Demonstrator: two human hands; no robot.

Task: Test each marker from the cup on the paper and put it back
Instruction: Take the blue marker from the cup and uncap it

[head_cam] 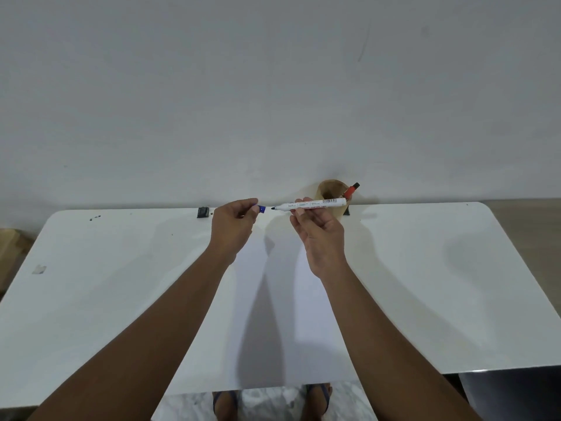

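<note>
My right hand [318,229] holds a white marker [312,205] level above the table, its dark tip pointing left. My left hand [235,223] pinches the blue cap [261,209], a small gap away from the tip. Behind the right hand stands a brown paper cup [331,189] against the wall, with a red marker [351,190] leaning out of it to the right. A white sheet of paper [279,329] lies on the white table [91,284] between my forearms, reaching to the near edge.
A small black object [202,212] sits at the table's back edge left of my hands. A scrap of tape [39,269] is stuck near the left edge. A brown box [7,247] stands off the table at the far left. My sandalled feet [273,402] show below the near edge.
</note>
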